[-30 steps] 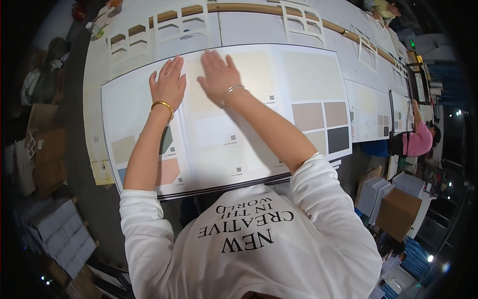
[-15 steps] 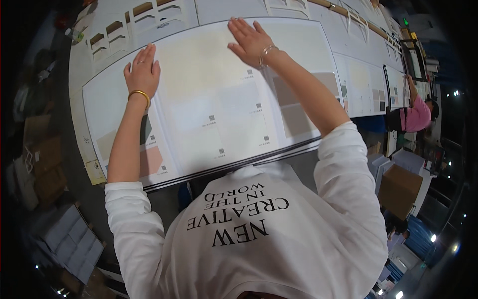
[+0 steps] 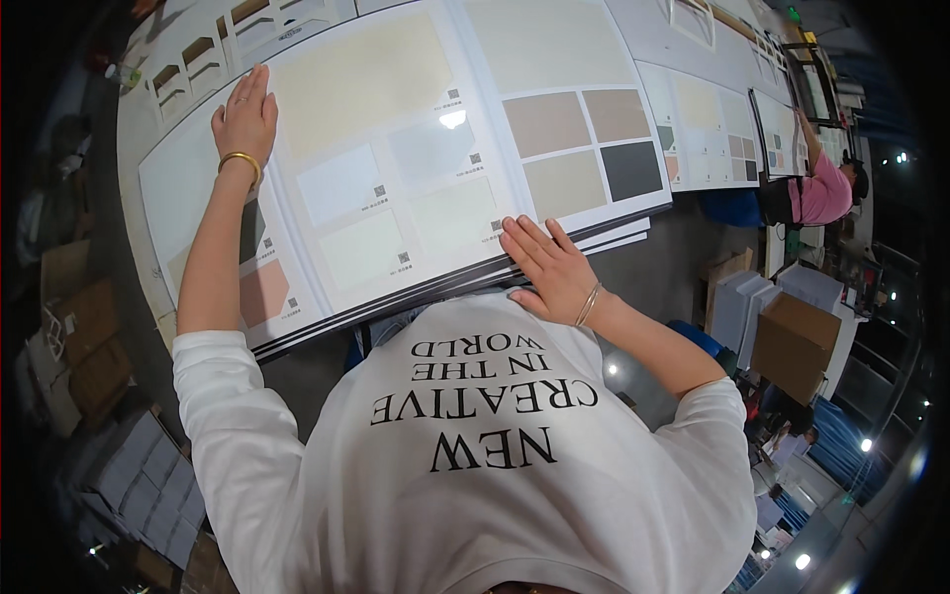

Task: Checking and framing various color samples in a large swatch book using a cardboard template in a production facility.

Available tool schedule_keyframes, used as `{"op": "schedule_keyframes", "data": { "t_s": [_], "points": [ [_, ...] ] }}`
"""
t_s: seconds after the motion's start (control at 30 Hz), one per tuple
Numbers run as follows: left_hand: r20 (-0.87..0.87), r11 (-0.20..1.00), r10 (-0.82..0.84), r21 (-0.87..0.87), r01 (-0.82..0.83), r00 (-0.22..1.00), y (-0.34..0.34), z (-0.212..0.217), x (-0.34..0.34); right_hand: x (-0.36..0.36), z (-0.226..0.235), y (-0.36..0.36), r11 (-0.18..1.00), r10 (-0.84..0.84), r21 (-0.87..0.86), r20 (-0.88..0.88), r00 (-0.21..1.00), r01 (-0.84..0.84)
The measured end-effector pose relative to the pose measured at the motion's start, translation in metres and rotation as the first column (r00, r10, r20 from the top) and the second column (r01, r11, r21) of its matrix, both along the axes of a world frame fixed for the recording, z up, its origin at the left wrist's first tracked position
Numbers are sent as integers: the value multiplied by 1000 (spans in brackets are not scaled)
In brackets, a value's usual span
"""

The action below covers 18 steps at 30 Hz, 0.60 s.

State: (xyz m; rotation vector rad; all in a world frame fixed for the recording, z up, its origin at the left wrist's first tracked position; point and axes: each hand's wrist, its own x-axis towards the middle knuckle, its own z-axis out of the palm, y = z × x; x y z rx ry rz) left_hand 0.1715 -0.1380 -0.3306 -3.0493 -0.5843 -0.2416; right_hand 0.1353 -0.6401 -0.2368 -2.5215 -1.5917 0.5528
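A large colour sample board with cream, beige, brown and dark grey swatches lies on the table in front of me, on top of a stack of similar boards. My left hand rests flat, fingers together, on the board's far left part. At the board's near edge my right hand lies flat with the fingers spread. Both wrists carry gold bangles. Neither hand holds anything.
More sample boards lie along the table to the right, where a person in a pink top works. Brown cardboard boxes stand on the floor at right. Stacks of white sheets lie at lower left.
My right hand has come back from the far top of the board to its near edge. The left hand has stayed on the left part of the board.
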Motion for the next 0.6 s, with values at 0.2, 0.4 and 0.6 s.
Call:
{"op": "schedule_keyframes", "data": {
  "t_s": [0.2,0.4,0.6],
  "points": [
    [-85,999,-36,31,38,996,-24,5,-27,3,2,-2,999,18,-30,30,999,-17],
    [-149,984,-169,-82,158,974,-99,33,-139,12,6,7,997,58,-55,36,998,-56],
    [-98,896,-339,-336,290,936,-145,54,-227,50,-12,52,995,-60,89,154,986,46]
  ]
}}
